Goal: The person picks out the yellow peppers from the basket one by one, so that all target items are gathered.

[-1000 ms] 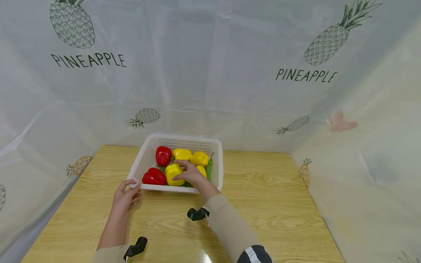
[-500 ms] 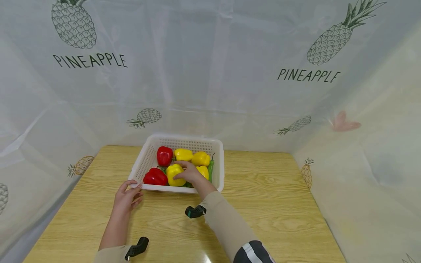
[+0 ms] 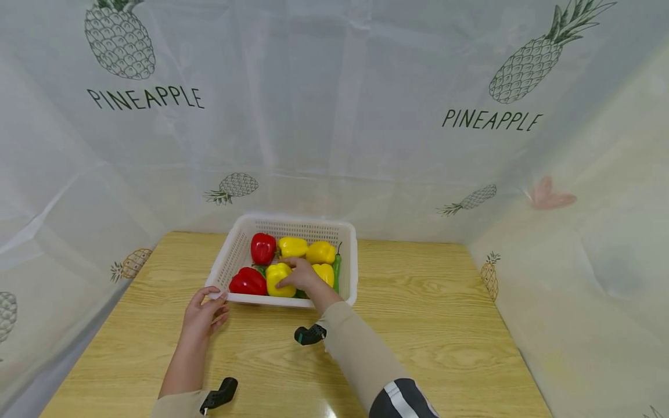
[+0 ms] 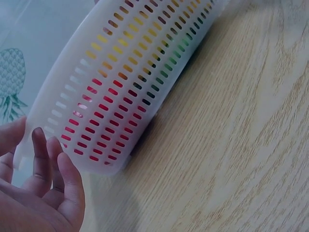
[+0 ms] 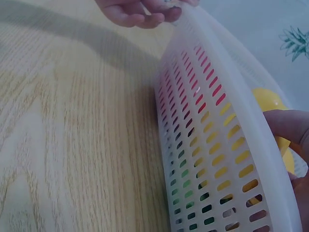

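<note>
A white plastic basket (image 3: 292, 301) holds bell peppers and green chili peppers. At its near-left corner my left hand (image 3: 200, 316) pinches the rim between thumb and fingers; in the left wrist view the other fingers of this left hand (image 4: 46, 188) curl beside the perforated wall. Inside the basket, my right hand (image 3: 309, 278) grips a yellow bell pepper (image 3: 277, 280) near the front wall, thumb on the near side and fingers over the far side. The right wrist view shows the right thumb (image 5: 289, 123) against yellow, partly behind the basket rim (image 5: 241, 92).
Two red bell peppers, one in front (image 3: 247, 282) and one behind (image 3: 263, 249), lie at the basket's left. More yellow bell peppers (image 3: 321, 252) and a long green chili (image 3: 337, 271) fill the right side. A wooden table (image 3: 418, 325) meets a pineapple-print curtain (image 3: 324, 145) behind.
The head view has shifted slightly, and the right forearm has moved a little to the left. Both hands keep their places on the basket and the yellow bell pepper.
</note>
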The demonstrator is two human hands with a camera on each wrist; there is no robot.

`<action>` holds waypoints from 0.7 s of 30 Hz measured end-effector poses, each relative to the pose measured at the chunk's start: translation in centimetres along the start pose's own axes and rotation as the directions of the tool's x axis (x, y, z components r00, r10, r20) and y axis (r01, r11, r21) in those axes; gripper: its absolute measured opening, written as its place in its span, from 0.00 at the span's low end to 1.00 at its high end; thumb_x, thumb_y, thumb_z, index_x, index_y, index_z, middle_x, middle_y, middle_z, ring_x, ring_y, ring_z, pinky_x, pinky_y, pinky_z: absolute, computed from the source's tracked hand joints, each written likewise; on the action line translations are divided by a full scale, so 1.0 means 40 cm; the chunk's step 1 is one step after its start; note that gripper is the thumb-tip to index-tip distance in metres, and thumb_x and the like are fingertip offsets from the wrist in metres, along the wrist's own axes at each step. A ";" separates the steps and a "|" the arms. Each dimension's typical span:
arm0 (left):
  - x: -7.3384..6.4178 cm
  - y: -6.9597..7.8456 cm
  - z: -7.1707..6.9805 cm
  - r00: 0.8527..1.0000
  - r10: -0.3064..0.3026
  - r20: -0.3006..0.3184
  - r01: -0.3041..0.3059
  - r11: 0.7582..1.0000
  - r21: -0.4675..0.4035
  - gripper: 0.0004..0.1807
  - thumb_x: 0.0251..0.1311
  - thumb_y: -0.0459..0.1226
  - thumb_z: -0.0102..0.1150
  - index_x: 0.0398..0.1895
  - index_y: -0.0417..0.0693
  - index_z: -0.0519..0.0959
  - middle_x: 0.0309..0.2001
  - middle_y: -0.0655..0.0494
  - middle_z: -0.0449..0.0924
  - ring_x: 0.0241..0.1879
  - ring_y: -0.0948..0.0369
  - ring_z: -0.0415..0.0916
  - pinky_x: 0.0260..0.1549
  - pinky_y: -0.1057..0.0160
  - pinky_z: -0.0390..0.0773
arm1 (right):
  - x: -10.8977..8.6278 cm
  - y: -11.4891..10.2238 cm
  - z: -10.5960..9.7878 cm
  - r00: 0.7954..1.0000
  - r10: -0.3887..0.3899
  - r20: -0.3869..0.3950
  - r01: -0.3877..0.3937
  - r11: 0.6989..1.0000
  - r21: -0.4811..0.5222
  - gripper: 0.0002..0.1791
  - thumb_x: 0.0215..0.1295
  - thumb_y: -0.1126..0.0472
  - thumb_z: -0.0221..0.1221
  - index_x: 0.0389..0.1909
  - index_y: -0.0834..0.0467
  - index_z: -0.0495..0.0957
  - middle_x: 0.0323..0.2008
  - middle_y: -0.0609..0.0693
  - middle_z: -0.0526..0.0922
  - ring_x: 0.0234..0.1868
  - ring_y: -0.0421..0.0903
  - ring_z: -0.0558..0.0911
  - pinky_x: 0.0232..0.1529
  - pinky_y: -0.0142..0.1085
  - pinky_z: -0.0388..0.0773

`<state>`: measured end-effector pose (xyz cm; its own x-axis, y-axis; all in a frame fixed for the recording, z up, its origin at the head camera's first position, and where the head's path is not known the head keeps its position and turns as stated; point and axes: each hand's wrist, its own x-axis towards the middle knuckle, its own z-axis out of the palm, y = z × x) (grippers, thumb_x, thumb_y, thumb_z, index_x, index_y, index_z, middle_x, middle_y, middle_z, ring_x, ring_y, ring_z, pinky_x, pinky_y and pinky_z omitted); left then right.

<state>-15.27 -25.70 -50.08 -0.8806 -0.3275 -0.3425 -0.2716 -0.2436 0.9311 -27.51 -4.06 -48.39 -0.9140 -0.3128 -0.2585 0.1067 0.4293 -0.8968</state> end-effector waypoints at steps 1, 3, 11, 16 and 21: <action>0.000 -0.001 0.000 1.000 0.002 -0.001 -0.002 1.000 0.000 0.08 0.67 0.41 0.60 0.40 0.63 0.70 0.29 0.67 0.79 0.32 0.64 0.79 0.35 0.66 0.80 | 0.000 0.001 0.000 1.000 -0.003 0.000 0.003 1.000 -0.005 0.37 0.46 0.67 0.76 0.60 0.52 0.76 0.55 0.51 0.76 0.50 0.49 0.75 0.53 0.44 0.75; 0.000 -0.001 0.000 1.000 0.003 0.002 -0.003 1.000 0.001 0.08 0.67 0.41 0.60 0.40 0.63 0.70 0.28 0.67 0.79 0.31 0.64 0.79 0.36 0.66 0.80 | -0.001 0.002 0.001 1.000 -0.013 0.001 0.013 1.000 -0.015 0.36 0.46 0.67 0.76 0.59 0.52 0.77 0.54 0.51 0.76 0.50 0.49 0.76 0.53 0.44 0.75; 0.002 -0.003 -0.002 1.000 -0.006 0.008 0.006 1.000 -0.015 0.08 0.66 0.41 0.61 0.40 0.63 0.71 0.29 0.66 0.80 0.32 0.64 0.79 0.37 0.65 0.80 | -0.013 0.000 -0.005 1.000 -0.011 -0.011 0.011 1.000 0.006 0.35 0.46 0.67 0.76 0.58 0.52 0.76 0.56 0.50 0.75 0.50 0.50 0.75 0.54 0.45 0.75; 0.004 -0.002 -0.005 1.000 -0.012 0.008 0.013 1.000 -0.012 0.08 0.65 0.41 0.62 0.38 0.64 0.72 0.29 0.66 0.80 0.31 0.64 0.79 0.37 0.65 0.80 | -0.019 -0.004 -0.018 1.000 -0.021 -0.015 0.021 1.000 0.002 0.34 0.46 0.66 0.76 0.58 0.52 0.76 0.55 0.49 0.75 0.51 0.50 0.75 0.55 0.46 0.74; 0.001 0.000 -0.005 1.000 -0.011 0.007 0.011 1.000 -0.003 0.09 0.65 0.42 0.63 0.40 0.63 0.71 0.29 0.66 0.80 0.32 0.64 0.79 0.38 0.65 0.81 | -0.032 -0.013 -0.033 1.000 -0.026 -0.006 0.026 0.999 0.018 0.34 0.47 0.66 0.75 0.57 0.51 0.76 0.54 0.48 0.75 0.52 0.50 0.75 0.56 0.46 0.73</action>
<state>-15.23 -25.88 -50.10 -0.8801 -0.3186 -0.3521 -0.2803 -0.2499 0.9268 -26.92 -2.76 -47.11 -0.9188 -0.3187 -0.2330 0.0900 0.4055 -0.9096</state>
